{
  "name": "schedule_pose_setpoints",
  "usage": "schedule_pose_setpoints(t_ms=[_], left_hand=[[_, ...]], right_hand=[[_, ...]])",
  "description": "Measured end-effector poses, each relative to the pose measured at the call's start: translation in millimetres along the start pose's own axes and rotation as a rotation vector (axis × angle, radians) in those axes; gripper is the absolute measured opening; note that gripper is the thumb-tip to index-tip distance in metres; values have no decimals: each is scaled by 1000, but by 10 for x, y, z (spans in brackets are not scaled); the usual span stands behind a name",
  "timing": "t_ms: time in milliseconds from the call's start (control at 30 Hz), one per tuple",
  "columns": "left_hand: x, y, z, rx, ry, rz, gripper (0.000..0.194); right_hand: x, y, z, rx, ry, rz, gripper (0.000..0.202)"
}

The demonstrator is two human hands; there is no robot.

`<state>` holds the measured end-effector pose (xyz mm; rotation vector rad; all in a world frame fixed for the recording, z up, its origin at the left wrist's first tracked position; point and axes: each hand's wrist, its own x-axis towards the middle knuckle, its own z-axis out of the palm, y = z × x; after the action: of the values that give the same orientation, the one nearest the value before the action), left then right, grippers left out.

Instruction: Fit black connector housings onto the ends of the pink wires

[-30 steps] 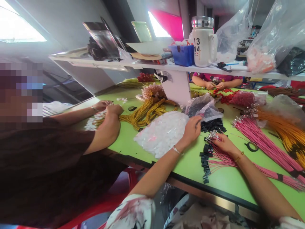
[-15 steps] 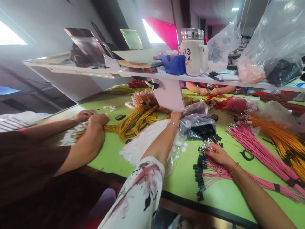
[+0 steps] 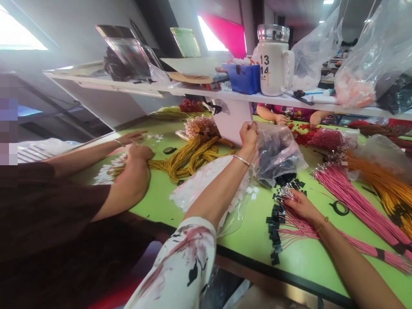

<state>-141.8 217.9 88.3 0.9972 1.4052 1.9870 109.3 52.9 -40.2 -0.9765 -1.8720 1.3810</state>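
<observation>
My left hand (image 3: pixel 249 136) is closed on the upper edge of a clear plastic bag (image 3: pixel 279 156) with black connector housings in it, and its top is lifted off the table. Loose black connector housings (image 3: pixel 288 180) lie at the bag's lower edge. To the right, my right hand (image 3: pixel 301 206) grips a bundle of pink wires (image 3: pixel 298 229) close to their silvery metal terminals (image 3: pixel 286 192). Several wires of this bundle end in black housings (image 3: pixel 274 231) lined up on the green table. Under my left forearm rests a clear bag of white connectors (image 3: pixel 202 182).
On the left a co-worker's hands (image 3: pixel 137 148) handle white-tipped wires. Yellow wire bundles (image 3: pixel 189 161) lie beyond. More pink wires (image 3: pixel 357 201), orange wires (image 3: pixel 380 180) and black tape (image 3: pixel 340 208) lie right. A shelf (image 3: pixel 199 92) holding a mug (image 3: pixel 273 64) crosses above; another person sits behind it.
My left hand has risen, pulling up the bag of black housings, and housings lie at its lower edge. My right hand stays on the pink wires. The view has shifted slightly.
</observation>
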Motion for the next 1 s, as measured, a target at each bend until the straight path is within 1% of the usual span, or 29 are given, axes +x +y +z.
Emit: schedule_pose_setpoints(t_ms=[100, 167, 233, 300, 333, 367, 400, 467, 500, 533, 567, 633, 667, 733, 800, 900, 1000], left_hand=[[-142, 154, 49, -71, -41, 44, 17], [-265, 209, 31, -59, -88, 58, 16], [-400, 240, -48, 15, -175, 88, 15], [-561, 267, -210, 175, -315, 163, 14], [-658, 282, -326, 287, -402, 217, 14], [-771, 296, -466, 408, -472, 302, 17], [-900, 307, -629, 536, -543, 394, 24], [-1198, 299, -1006, 793, -613, 542, 52], [-1355, 270, -1211, 927, -619, 583, 65], [-1507, 221, -1415, 1052, -633, 604, 76], [-1645, 153, -1613, 1162, -659, 611, 83], [-1850, -25, -1952, 1315, -747, 610, 89], [-1908, -121, -2082, 1363, -761, 597, 88], [-1936, -292, -2246, 1427, -764, 559, 75], [-1869, -403, -2296, 1457, -732, 536, 62], [-1688, -468, -2235, 1463, -682, 508, 56], [-1491, -496, -2131, 1454, -638, 473, 54]], right_hand=[[3, 33, -10, -3, 12, 8, 21], [4, 49, -17, -9, 18, 10, 22], [6, 60, -25, -17, 20, 7, 23], [9, 65, -29, -26, 22, 1, 22], [11, 65, -30, -32, 20, -3, 22], [13, 63, -29, -37, 19, -8, 21], [14, 60, -28, -41, 17, -13, 20], [17, 47, -25, -46, 10, -22, 20], [17, 37, -24, -48, 8, -27, 21], [17, 25, -23, -51, 9, -30, 21], [16, 12, -24, -58, 11, -32, 21], [13, -16, -28, -74, 15, -31, 20], [12, -28, -31, -77, 18, -30, 19], [10, -45, -35, -76, 15, -26, 20], [11, -50, -34, -65, 19, -18, 21], [2, -56, -25, -20, 31, -6, 23], [-38, -78, -33, 113, 38, 21, 26]])
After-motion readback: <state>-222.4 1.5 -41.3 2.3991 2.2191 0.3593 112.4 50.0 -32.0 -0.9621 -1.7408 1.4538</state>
